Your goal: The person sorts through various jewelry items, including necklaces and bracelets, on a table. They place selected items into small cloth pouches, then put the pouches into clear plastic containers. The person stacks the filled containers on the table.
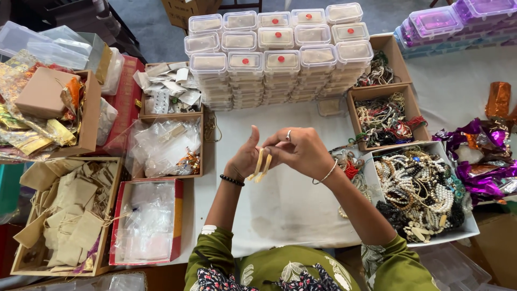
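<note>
Head view: left hand (pixel 243 160) and right hand (pixel 301 151), fingers pinched together on pale tooth-shaped pendants (pixel 261 164), hold them raised over the white table (pixel 280 210), centre, for close inspection, bead tray (pixel 425 194) within right reach.

White table (pixel 280 215) with boxes (pixel 385 116), stacked containers (pixel 280 59)

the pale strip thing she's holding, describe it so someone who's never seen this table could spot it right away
Start at the block of stacked clear lidded boxes at the back of the white table. Just in front of it, the left hand and right hand meet over the table's middle. The cream dangling strips hang between them, plain and pale, unlike the colourful beads in the boxes on the right.
</note>
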